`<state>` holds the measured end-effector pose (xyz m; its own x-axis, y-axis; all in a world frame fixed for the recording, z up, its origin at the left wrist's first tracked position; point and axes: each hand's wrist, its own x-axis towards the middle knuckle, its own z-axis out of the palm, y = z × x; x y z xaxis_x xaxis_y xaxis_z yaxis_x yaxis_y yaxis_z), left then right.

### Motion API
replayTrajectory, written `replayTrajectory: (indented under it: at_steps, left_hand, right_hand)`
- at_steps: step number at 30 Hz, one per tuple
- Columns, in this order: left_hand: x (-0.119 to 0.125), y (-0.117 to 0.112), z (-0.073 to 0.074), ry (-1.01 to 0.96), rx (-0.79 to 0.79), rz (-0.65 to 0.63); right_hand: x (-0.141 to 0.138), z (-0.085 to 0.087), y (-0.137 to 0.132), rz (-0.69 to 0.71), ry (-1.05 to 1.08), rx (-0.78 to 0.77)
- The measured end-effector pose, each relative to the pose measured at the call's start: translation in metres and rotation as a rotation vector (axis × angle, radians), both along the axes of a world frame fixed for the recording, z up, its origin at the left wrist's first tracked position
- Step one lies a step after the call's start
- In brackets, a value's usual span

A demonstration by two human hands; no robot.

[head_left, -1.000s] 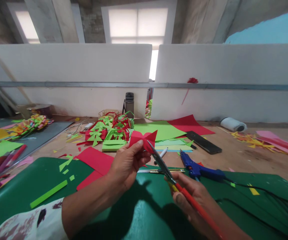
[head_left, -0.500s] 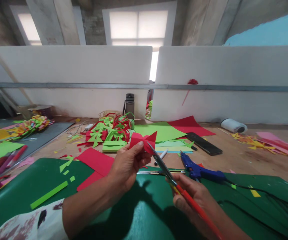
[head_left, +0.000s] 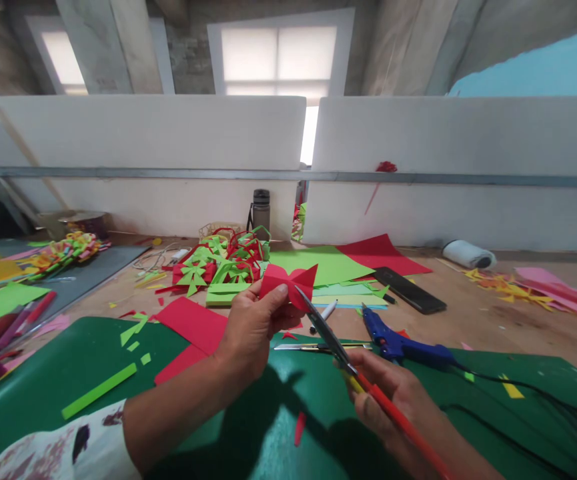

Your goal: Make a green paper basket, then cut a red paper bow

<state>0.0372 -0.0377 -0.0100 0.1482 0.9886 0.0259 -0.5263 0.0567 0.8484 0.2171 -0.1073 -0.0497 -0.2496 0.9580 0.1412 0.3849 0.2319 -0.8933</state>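
My left hand pinches a folded red paper piece and holds it up above the green cutting mat. My right hand grips red-handled scissors, whose blade tips meet the lower edge of the red paper. A thin red sliver lies on the mat below my hands. A few small red scraps lie near the mat's far edge.
A blue glue gun with its black cord, a craft knife and a white pen lie just beyond my hands. A black phone, red and green sheets, a heap of paper bows and a grey bottle lie farther back.
The scissors have cut into the red paper, and a thin red sliver now lies on the mat. Both hands stay in nearly the same place.
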Motion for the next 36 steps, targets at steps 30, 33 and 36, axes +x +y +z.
replayTrajectory:
  at_steps: [30,33,36]
  left_hand:
    - [0.0007,-0.0012,0.0028,0.067,0.019,0.009]
    - [0.0013,-0.0015,0.0025,0.068,0.021,0.01]
    - [0.0019,-0.0012,0.002,0.067,0.019,0.009]
  right_hand:
    - [-0.0006,0.0016,-0.0015,-0.003,0.028,0.013]
    - [-0.0004,0.0028,-0.002,-0.012,0.021,-0.009]
    - [-0.0017,0.0059,-0.0027,-0.036,0.039,-0.043]
